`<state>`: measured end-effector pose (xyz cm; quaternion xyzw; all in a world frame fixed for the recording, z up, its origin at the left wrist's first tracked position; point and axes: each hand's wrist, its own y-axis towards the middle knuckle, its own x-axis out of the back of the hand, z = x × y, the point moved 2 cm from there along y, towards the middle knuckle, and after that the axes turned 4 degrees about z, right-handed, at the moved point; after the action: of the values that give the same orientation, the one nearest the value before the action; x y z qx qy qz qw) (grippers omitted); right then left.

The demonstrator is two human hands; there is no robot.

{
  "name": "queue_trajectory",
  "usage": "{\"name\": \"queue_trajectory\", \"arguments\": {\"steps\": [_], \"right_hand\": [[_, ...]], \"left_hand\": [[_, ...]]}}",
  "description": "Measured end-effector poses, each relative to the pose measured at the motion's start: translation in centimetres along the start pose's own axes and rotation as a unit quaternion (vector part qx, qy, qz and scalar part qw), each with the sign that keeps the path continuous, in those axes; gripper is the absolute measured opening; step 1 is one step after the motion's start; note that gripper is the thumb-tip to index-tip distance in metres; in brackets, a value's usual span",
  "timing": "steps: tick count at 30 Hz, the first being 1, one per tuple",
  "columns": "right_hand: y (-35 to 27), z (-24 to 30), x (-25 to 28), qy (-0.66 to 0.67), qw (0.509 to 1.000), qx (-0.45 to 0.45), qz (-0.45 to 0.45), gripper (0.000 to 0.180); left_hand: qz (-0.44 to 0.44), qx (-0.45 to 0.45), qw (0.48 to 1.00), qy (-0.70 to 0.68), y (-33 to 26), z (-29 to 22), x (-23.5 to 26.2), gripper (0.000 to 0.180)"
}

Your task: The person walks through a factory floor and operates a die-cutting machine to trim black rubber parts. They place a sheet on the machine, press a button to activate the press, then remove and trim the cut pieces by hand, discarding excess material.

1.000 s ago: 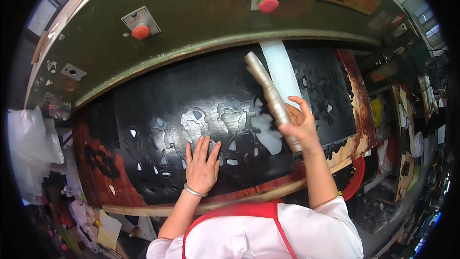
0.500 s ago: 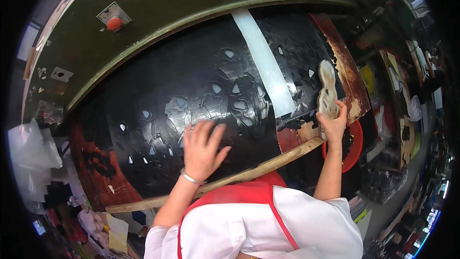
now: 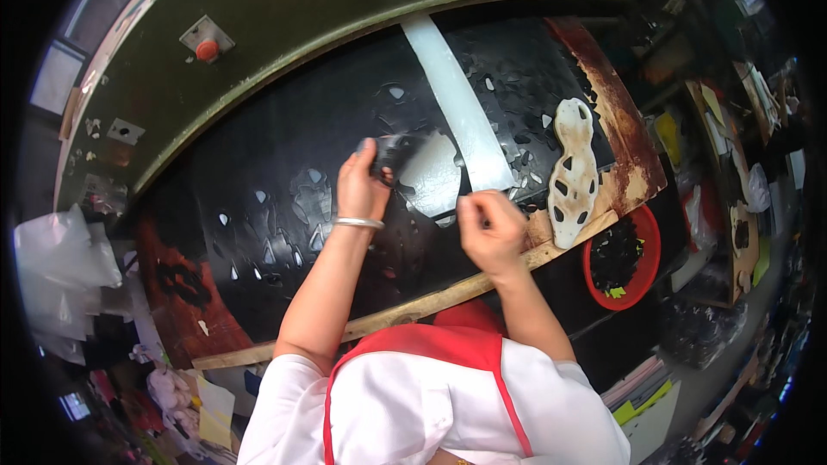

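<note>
My left hand (image 3: 365,188) is raised over the black sheet (image 3: 258,146), its fingers closed around a small black cut piece (image 3: 393,155) that is blurred. My right hand (image 3: 494,231) is a closed fist near the sheet's right part. A thin dark strip rises by its fingertips; whether it is gripped I cannot make out. Between the hands, a pale bare patch (image 3: 431,179) shows amid the black. To the right lies a whitish, sole-shaped cutting die (image 3: 564,145) with several openings, touched by neither hand.
A pale strip (image 3: 457,95) crosses the sheet. Several cut-outs dot the black surface. Beyond stands a green machine beam (image 3: 284,9) with red buttons. A wooden rail (image 3: 413,310) edges the table near me. At right is a red basin (image 3: 650,258) holding black scraps.
My right hand has let go of the die, left it lying at right, and moved left. My left hand has risen from the sheet with a black piece. A pale patch is now exposed.
</note>
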<state>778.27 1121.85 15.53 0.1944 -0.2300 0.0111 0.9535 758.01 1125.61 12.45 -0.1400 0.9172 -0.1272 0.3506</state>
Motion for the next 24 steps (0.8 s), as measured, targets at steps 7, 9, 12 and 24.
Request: {"name": "queue_trajectory", "arguments": {"steps": [7, 9, 12, 24], "right_hand": [[3.1, 0.9, -6.4, -0.029, 0.999, -0.026, -0.006, 0.041], [3.3, 0.5, -7.0, -0.066, 0.997, -0.039, -0.032, 0.039], [2.3, -0.6, -7.8, -0.027, 0.998, -0.038, -0.045, 0.029], [0.8, -0.7, -5.8, 0.025, 0.994, -0.099, -0.023, 0.036]], "left_hand": [[0.176, 0.086, 0.977, 0.084, -1.1, 0.0, -0.9, 0.017], [0.183, 0.084, 0.977, 0.066, -1.4, 0.9, -0.9, 0.015], [0.125, 0.138, 0.980, 0.069, -1.0, 1.5, -0.4, 0.015], [0.082, -0.270, 0.916, 0.285, 5.0, -28.1, 1.9, 0.029]]}}
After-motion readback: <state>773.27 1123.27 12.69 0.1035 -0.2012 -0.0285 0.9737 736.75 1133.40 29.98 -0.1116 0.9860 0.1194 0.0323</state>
